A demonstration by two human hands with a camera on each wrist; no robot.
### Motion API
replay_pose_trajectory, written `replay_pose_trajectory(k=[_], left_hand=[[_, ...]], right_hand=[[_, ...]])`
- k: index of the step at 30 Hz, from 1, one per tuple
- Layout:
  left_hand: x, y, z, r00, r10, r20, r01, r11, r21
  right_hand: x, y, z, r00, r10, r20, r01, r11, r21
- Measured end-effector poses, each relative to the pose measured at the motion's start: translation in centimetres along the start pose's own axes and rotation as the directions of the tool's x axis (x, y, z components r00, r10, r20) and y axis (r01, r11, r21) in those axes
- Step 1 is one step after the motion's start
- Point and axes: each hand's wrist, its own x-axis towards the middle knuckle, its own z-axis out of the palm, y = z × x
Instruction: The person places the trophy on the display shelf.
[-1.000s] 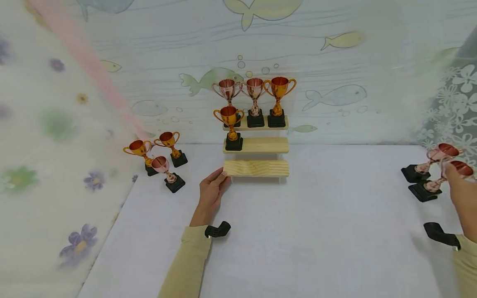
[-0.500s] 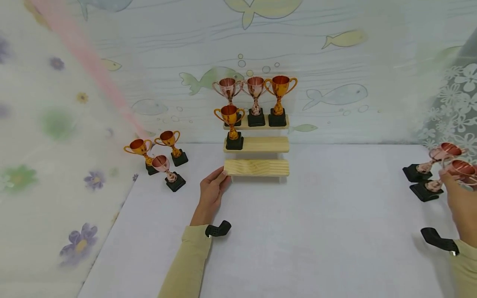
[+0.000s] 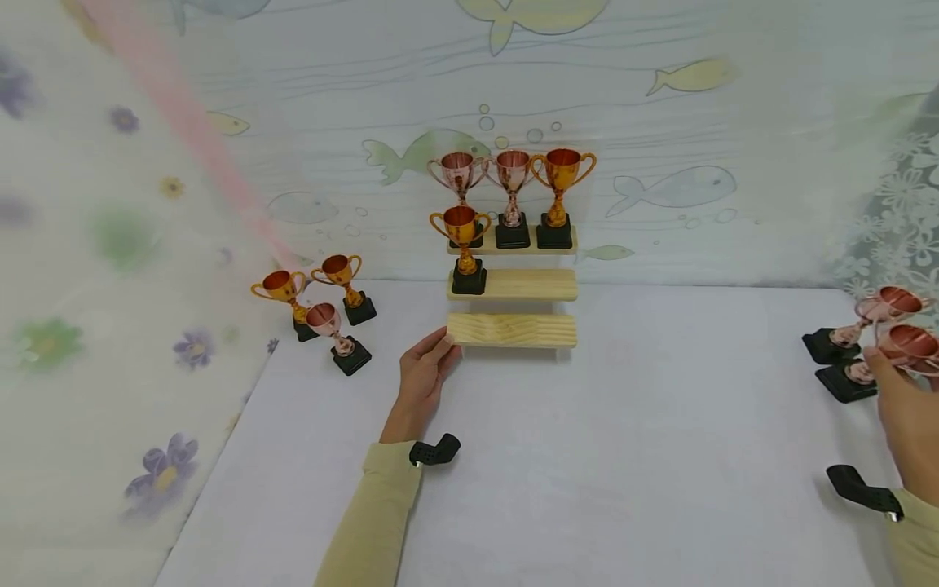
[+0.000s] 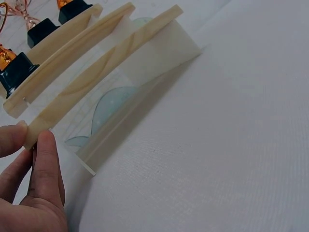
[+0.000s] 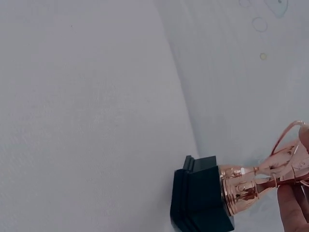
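Fish-printed backdrop (image 3: 675, 139) is spread behind a white desk (image 3: 660, 456), on which a stepped wooden stand (image 3: 528, 284) is set at upper centre of the frame. At far right, a rose-gold trophy (image 3: 908, 342) is held by its cup, the fingers of the right hand (image 3: 905, 416) being closed about it; whether its black base is clear of the desk cannot be told. Since a smooth, shiny cup is gripped, a slip might be caused by a loose hold. Just behind, a second rose-gold trophy (image 3: 891, 303) is partly overlapped, and it could be knocked over if the held one is swung sideways.

Near the centre, the left end of the lowest step (image 3: 512, 330) is pinched between the thumb and fingers of the left hand (image 3: 420, 379). Were that end tugged or pressed unevenly, the stand could be tipped, and the gold trophy (image 3: 462, 224) on the middle step could be toppled. Three trophies (image 3: 512, 169) are crowded along the top step, so a nudge might be passed between neighbours.
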Motion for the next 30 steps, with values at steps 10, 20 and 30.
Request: replay_pose_trajectory(k=[10,20,30], left_hand=[[0.0,0.0,0.1,1.0,-0.009,0.025,0.009,1.0,0.011],[-0.1,0.1,0.0,1.0,-0.014,0.024,0.014,1.0,0.02],[-0.1,0.2,-0.1,1.0,-0.022,0.016,0.021,0.999,0.024]], right_hand=[[-1.7,-1.1,-0.5,0.995,0.021,0.094,-0.027,0.997,0.067],[-3.8,-1.8,0.9,0.931,-0.357,0.076,0.321,0.902,0.29],[-6.5,-4.4,2.5,0.84,-0.519,0.157,0.426,0.81,0.402]])
